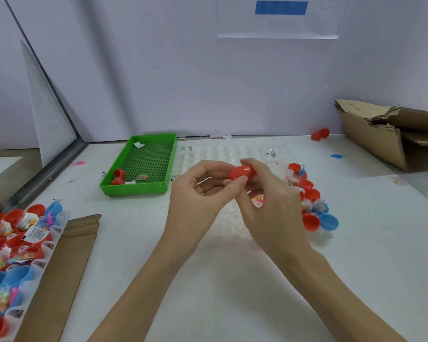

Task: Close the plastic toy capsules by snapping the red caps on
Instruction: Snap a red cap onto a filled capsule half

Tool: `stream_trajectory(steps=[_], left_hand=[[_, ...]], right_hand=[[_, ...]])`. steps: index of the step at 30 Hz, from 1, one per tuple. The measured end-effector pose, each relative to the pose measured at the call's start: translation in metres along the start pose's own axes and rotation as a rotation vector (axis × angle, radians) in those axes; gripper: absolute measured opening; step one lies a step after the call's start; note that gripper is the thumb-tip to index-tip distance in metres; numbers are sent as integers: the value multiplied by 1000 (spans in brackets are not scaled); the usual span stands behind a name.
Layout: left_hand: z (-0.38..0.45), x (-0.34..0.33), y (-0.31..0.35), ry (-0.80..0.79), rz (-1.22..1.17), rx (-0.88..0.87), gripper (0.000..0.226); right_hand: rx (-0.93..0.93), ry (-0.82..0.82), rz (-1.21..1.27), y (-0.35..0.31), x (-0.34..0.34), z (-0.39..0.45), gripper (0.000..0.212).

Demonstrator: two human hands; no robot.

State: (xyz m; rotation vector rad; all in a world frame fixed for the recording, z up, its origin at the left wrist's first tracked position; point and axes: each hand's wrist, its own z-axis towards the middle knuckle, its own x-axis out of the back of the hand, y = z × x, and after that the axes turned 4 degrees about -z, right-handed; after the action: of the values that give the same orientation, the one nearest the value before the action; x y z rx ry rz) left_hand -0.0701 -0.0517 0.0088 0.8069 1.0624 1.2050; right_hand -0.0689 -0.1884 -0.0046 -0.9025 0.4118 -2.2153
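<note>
A red capsule [241, 172] is held above the middle of the table between both hands. My left hand [203, 193] pinches its near side with thumb and curled fingers. My right hand [269, 193] curls round its right end. Under the hands lies a clear plastic holder tray [223, 154] with round pockets. Several red and blue capsule halves [311, 208] with small toys sit in the tray's right part. Whether the held capsule is fully snapped together is hidden by the fingers.
A green tray [139, 188] at the back left holds two red capsule pieces [118, 177]. Another holder of red and blue capsule halves [13, 255] rests on cardboard [59, 280] at the left edge. A torn cardboard box [391, 134] stands at the back right, a red capsule [320, 134] beside it.
</note>
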Motion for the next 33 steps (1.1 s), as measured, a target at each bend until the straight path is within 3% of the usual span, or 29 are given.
stream_trajectory(steps=[3,7,16,26,30,33], left_hand=[[-1,-1,-2,23,24,-1,16],[-2,-3,-1,27,-42,87,14],[0,-1,-1,-90,-277,311,39],[0,0,-2,-44,-229,277,31],[1,1,-1,-57,-267,325,43],[2,0,1,-113,-316,405,39]], right_hand=[[8,-9,-15,0,0,2,46],[8,47,-13,2,0,2,35],[51,25,-39,0,4,3,36],[95,-14,-83,6,4,3,29],[60,-18,-20,4,1,3,40],[46,-3,10,-1,2,4,49]])
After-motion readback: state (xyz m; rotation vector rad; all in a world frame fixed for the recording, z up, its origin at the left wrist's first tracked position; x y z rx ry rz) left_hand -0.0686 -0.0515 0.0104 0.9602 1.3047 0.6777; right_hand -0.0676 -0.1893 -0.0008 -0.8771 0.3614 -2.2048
